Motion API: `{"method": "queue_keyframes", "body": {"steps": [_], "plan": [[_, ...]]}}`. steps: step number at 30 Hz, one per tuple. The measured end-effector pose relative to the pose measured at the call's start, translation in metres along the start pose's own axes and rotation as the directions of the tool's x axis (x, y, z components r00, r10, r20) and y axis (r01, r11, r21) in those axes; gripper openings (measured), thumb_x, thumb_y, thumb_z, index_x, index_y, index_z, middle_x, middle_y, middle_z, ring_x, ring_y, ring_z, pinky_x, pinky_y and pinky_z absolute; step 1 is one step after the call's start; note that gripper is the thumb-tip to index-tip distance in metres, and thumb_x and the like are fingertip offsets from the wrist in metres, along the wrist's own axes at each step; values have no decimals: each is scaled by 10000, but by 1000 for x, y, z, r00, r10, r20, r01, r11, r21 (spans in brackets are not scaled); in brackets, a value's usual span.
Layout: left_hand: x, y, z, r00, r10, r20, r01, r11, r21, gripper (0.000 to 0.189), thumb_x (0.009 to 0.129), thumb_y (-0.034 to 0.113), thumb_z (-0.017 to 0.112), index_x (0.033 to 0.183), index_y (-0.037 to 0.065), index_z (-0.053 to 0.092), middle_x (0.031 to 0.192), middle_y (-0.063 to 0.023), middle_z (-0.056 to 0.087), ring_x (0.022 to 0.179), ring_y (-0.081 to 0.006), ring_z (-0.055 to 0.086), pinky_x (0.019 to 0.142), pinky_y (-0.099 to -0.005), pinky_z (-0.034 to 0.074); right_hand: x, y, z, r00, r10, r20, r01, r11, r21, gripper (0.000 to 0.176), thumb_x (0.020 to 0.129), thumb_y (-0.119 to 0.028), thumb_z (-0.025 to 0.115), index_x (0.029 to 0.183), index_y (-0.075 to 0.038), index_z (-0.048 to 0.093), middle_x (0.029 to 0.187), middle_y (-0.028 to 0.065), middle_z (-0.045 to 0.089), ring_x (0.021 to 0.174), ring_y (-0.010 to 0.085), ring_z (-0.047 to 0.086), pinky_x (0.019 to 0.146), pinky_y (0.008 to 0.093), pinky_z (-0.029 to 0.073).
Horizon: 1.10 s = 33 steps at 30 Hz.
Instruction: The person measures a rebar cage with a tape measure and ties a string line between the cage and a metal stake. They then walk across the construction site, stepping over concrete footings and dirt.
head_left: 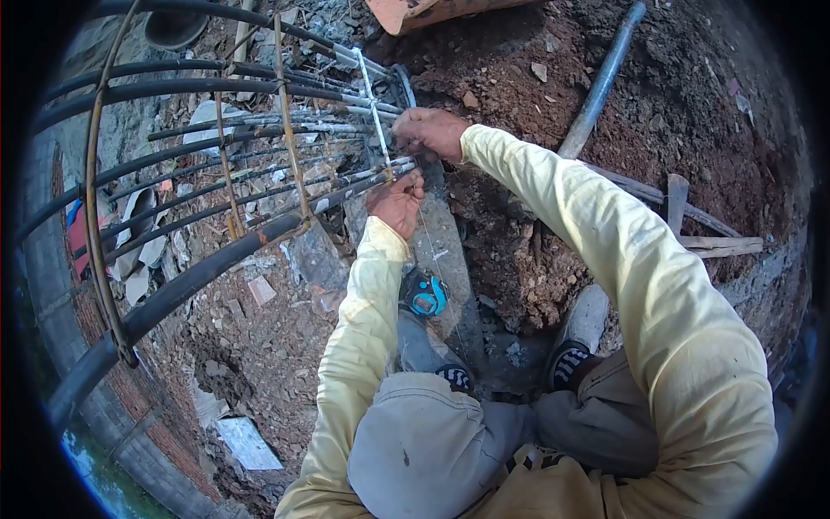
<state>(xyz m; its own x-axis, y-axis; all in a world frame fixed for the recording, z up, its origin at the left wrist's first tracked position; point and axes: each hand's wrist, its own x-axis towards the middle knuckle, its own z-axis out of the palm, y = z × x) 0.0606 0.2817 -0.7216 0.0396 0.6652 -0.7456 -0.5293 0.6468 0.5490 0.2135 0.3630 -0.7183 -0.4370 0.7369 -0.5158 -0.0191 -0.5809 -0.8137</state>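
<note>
A cage of long steel rebars (199, 259) with thin wire stirrups lies across the left of the head view. My left hand (396, 201) grips the end of a lower bar near the last stirrup (373, 112). My right hand (430, 131) pinches something small at the same stirrup, likely tie wire, just above the left hand. A thin wire (437, 268) runs from my hands down toward my legs. A blue tape measure (425, 294) lies on the ground below my left forearm.
Loose red-brown soil and rubble surround me. A grey pipe (601, 82) lies at the upper right, wooden strips (709, 242) to the right. My shoes (579, 337) stand on a concrete slab. A brick wall (130, 415) edges the lower left.
</note>
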Motion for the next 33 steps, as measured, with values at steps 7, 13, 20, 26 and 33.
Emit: {"method": "queue_keyframes", "body": {"steps": [7, 13, 20, 26, 33], "plan": [[-1, 2, 0, 997, -2, 75, 5, 999, -43, 289, 782, -50, 567, 1062, 7, 532, 914, -108, 589, 746, -162, 563, 603, -235, 459, 7, 5, -22, 973, -230, -27, 201, 895, -397, 287, 800, -261, 593, 1000, -57, 628, 898, 34, 605, 783, 116, 537, 676, 257, 434], [6, 0, -7, 998, -24, 63, 27, 998, -51, 262, 782, -45, 572, 1036, 16, 552, 893, -99, 595, 734, -165, 571, 595, -237, 462, -19, 27, -24, 984, -119, 132, 169, 865, -472, 300, 745, -215, 659, 997, -52, 649, 976, 95, 641, 924, 182, 585, 847, 290, 430], [11, 1, -11, 982, 10, 186, 10, 994, -106, 214, 820, 45, 568, 1033, 20, 565, 854, -106, 611, 735, -181, 586, 604, -259, 472, -19, 32, -12, 979, -204, -5, 184, 894, -408, 215, 800, -207, 633, 909, -22, 629, 851, 56, 627, 807, 142, 558, 778, 281, 435], [4, 8, -7, 980, -93, 178, 136, 960, -243, 243, 862, 226, 540, 1035, 65, 596, 870, -107, 639, 753, -216, 610, 641, -307, 487, -20, 19, -15, 988, -147, 53, 153, 847, -509, 266, 794, -266, 626, 872, -11, 616, 762, 66, 608, 738, 150, 551, 703, 301, 439], [12, 24, 11, 946, -254, 204, 290, 940, -177, 149, 834, 243, 592, 912, 125, 638, 745, 1, 652, 613, -160, 612, 545, -282, 483, -13, 1, -15, 994, -75, 77, 108, 761, -640, 287, 739, -296, 666, 811, -19, 647, 720, 125, 624, 677, 213, 586, 657, 338, 455]]}}
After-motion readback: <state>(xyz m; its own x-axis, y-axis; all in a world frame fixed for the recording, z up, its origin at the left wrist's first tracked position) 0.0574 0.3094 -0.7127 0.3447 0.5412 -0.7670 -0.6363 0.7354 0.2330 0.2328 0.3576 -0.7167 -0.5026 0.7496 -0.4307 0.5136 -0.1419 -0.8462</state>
